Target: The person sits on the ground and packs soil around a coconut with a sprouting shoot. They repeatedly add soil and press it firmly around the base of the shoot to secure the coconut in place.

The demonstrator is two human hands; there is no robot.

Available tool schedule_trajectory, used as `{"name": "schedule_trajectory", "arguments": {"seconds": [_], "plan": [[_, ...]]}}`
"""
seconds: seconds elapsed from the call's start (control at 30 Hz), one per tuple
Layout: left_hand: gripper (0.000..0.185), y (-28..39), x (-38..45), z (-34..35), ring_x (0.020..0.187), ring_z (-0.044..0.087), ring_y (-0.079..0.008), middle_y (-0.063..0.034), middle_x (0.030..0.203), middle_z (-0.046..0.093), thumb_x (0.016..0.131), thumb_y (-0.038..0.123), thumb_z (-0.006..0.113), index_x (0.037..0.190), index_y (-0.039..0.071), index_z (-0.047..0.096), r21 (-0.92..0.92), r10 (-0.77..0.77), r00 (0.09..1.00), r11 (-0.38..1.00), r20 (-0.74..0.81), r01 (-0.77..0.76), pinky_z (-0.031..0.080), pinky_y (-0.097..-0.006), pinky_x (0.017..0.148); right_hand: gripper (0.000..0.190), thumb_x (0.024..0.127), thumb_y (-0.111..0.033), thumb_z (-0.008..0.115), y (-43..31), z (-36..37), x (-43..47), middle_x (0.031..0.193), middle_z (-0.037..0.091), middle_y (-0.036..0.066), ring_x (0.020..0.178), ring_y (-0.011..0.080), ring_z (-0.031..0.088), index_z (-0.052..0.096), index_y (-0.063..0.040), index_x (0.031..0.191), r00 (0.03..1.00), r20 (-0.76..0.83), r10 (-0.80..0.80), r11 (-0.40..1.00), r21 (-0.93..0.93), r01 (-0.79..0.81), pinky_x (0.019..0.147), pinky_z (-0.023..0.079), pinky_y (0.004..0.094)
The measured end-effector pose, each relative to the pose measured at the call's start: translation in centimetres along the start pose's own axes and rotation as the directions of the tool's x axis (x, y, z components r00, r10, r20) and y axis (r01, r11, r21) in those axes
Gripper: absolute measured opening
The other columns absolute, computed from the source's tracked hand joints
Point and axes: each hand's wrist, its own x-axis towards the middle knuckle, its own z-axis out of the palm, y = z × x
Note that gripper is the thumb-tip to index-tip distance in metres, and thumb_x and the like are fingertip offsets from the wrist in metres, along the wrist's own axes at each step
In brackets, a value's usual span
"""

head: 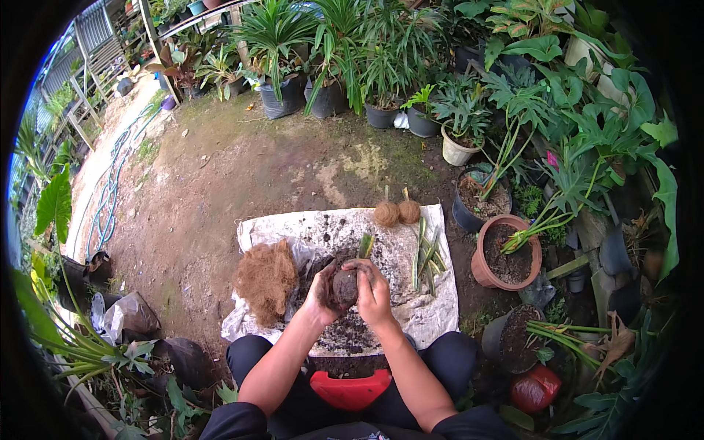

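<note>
Between my two palms sits a dark ball of soil (pixel 345 287), with a short green and yellow leaf cutting (pixel 365 246) standing up from its far side. My left hand (pixel 323 291) cups the ball from the left, and my right hand (pixel 373 289) wraps it from the right, fingers over the top. Both hands are smeared with soil. To the left lies a heap of brown coconut fibre (pixel 266 281). Two fibre-wrapped balls (pixel 386 214) with cut leaf stubs rest at the sheet's far edge. Several striped snake plant leaf cuttings (pixel 426 258) lie to the right.
Under the work is a white woven sheet (pixel 440 324) scattered with loose soil. A red plastic stool (pixel 351 389) shows between my knees. Potted plants line the back and right, including a terracotta-coloured pot (pixel 479 267). A blue hose (pixel 107 192) runs along the left.
</note>
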Motion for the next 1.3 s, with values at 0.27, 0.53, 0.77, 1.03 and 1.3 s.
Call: {"name": "schedule_trajectory", "arguments": {"seconds": [0.27, 0.53, 0.77, 1.03, 1.3], "plan": [[0.028, -0.3, -0.4, 0.6, 0.086, 0.067, -0.0207, -0.0048, 0.093, 0.068, 0.099, 0.032, 0.044, 0.102, 0.013, 0.063, -0.076, 0.078, 0.992, 0.995, 0.094, -0.071, 0.056, -0.0385, 0.085, 0.025, 0.095, -0.014, 0.056, -1.2, -0.4, 0.2, 0.109, 0.069, 0.017, 0.104, 0.0295, 0.067, 0.066, 0.002, 0.113, 0.996, 0.090, -0.011, 1.000, -0.020, 0.013, 0.094, 0.050, 0.0365], [0.032, 0.4, 0.5, -1.6, 0.095, 0.065, -0.0216, -0.0062, 0.104, 0.067, 0.100, 0.032, 0.040, 0.104, 0.011, 0.064, -0.192, 0.205, 0.970, 0.965, 0.129, -0.179, 0.056, -0.0404, 0.087, 0.020, 0.087, -0.015, 0.066, 0.0, 2.8, 1.2, 0.091, 0.071, 0.020, 0.088, 0.0345, 0.070, 0.072, 0.004, 0.088, 0.957, 0.085, -0.276, 0.914, -0.284, 0.289, 0.081, 0.056, 0.0396], [0.032, 2.8, -1.7, 0.2, 0.098, 0.065, -0.0225, -0.0079, 0.108, 0.067, 0.103, 0.025, 0.037, 0.111, 0.009, 0.063, -0.182, 0.152, 0.982, 0.975, 0.111, -0.130, 0.056, -0.0380, 0.090, 0.029, 0.086, -0.022, 0.069, -1.3, 2.4, 4.1, 0.107, 0.067, 0.021, 0.097, 0.0345, 0.068, 0.070, 0.004, 0.100, 0.906, 0.345, -0.245, 0.886, -0.300, 0.354, 0.084, 0.055, 0.0404], [0.024, 2.2, -0.7, 0.2, 0.089, 0.066, -0.0191, -0.0077, 0.097, 0.064, 0.104, 0.022, 0.041, 0.108, 0.006, 0.059, -0.184, 0.172, 0.974, 0.972, 0.150, -0.143, 0.059, -0.0337, 0.080, 0.024, 0.093, -0.019, 0.059, 0.1, 2.3, 2.4, 0.104, 0.066, 0.019, 0.099, 0.0328, 0.066, 0.068, 0.002, 0.099, 0.955, 0.184, -0.234, 0.893, -0.348, 0.286, 0.087, 0.052, 0.0405], [0.028, 3.7, -0.7, 1.2, 0.089, 0.068, -0.0219, -0.0081, 0.100, 0.068, 0.102, 0.031, 0.046, 0.108, 0.008, 0.062, -0.270, 0.120, 0.944, 0.962, 0.307, -0.035, 0.058, -0.0382, 0.083, 0.049, 0.091, -0.039, 0.061, -0.5, 1.8, 3.0, 0.132, 0.053, 0.020, 0.122, 0.0373, 0.054, 0.058, -0.005, 0.126, 0.949, 0.246, -0.199, 0.961, -0.141, 0.238, 0.104, 0.043, 0.0464]]}}
